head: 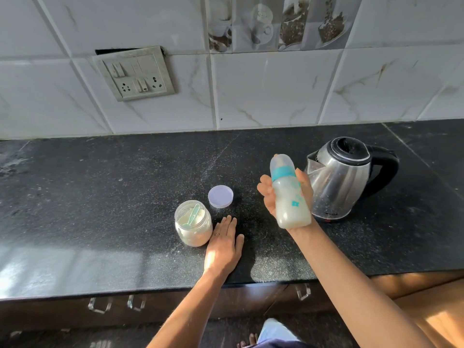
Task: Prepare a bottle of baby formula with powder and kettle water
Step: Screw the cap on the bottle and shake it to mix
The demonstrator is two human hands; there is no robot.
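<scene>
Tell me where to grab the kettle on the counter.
Take the kettle by its black handle, coming in from the right. The handle loops off the right side with a clear gap to reach through; the spout faces left, and the steel body may be hot.

The right hand (286,197) held a capped baby bottle (288,194) of milky liquid above the surface (100,197), near the kettle (344,179). The left hand (224,243) lay flat beside the open powder jar (193,223).
</scene>
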